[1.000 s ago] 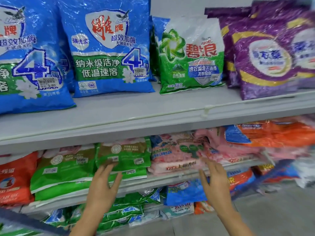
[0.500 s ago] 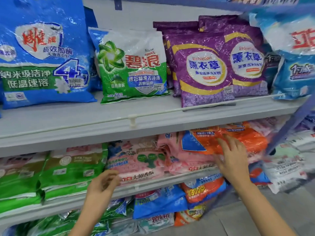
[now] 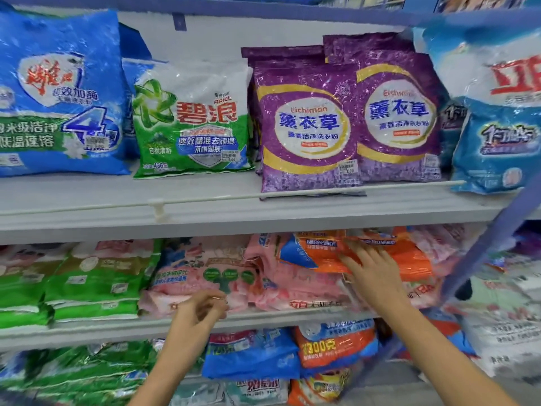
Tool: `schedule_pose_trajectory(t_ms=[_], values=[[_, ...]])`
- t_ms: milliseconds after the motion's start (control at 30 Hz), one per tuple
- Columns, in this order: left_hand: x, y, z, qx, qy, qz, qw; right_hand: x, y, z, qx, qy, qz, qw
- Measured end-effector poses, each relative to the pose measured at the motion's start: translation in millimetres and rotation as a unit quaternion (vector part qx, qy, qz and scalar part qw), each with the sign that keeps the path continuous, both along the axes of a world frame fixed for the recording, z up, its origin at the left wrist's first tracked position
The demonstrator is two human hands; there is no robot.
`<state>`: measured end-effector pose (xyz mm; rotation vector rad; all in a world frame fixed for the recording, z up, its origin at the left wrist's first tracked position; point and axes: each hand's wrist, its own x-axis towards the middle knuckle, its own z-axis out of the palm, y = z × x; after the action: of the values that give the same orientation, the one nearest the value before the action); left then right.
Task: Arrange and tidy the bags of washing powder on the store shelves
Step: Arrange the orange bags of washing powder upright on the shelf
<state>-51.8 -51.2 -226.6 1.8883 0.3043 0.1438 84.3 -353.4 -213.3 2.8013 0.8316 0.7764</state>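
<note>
I read ARIEL, 碧浪 and 436 on the green-white bag (image 3: 191, 118), 薰衣草 on the purple bags (image 3: 307, 124), a big 4 on the blue bag (image 3: 58, 92), and 300克 on the lower orange bag (image 3: 333, 347).

A thin white guard rail (image 3: 322, 192) runs left to right across the middle of the view, fixed by 1 white plastic clip (image 3: 158, 208) left of centre. A blue beam (image 3: 263, 10) spans the top, with a white back panel (image 3: 210, 39) below it, and 1 blue upright (image 3: 491, 244) slants down the right side. Blurred grey floor (image 3: 389, 388) shows at the bottom right.
</note>
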Motion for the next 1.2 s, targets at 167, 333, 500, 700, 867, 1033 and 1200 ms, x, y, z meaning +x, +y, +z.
schedule_pose_trajectory(t_ms=[167,333,500,700,867,1033,1200], values=[[6.9,-16.5,1.8,0.012,-0.004,-0.013,1.000,7.2,6.9,19.8,0.068,-0.064,0.056,0.994],[19.4,-41.7,-13.3,0.082,0.019,-0.072,0.994,-12.8,7.4,44.4,0.109,-0.142,0.118,0.977],[37.4,-85.1,-16.4,0.075,0.006,-0.178,0.981,-44.6,8.7,87.8,0.180,-0.184,0.155,0.954],[50.1,-120.6,-2.3,-0.027,-0.085,-0.148,0.985,-59.5,11.2,133.7,0.193,-0.194,0.164,0.948],[40.5,-113.8,6.8,-0.129,-0.126,-0.139,0.974,-56.3,19.8,166.6,0.195,-0.165,0.163,0.953],[43.9,-80.2,45.0,-0.182,-0.138,-0.131,0.965,-48.4,29.6,211.0,0.254,-0.117,0.145,0.949],[39.7,-50.8,75.9,-0.161,-0.102,-0.182,0.965,-41.1,62.2,262.7,0.186,-0.121,0.238,0.946]])
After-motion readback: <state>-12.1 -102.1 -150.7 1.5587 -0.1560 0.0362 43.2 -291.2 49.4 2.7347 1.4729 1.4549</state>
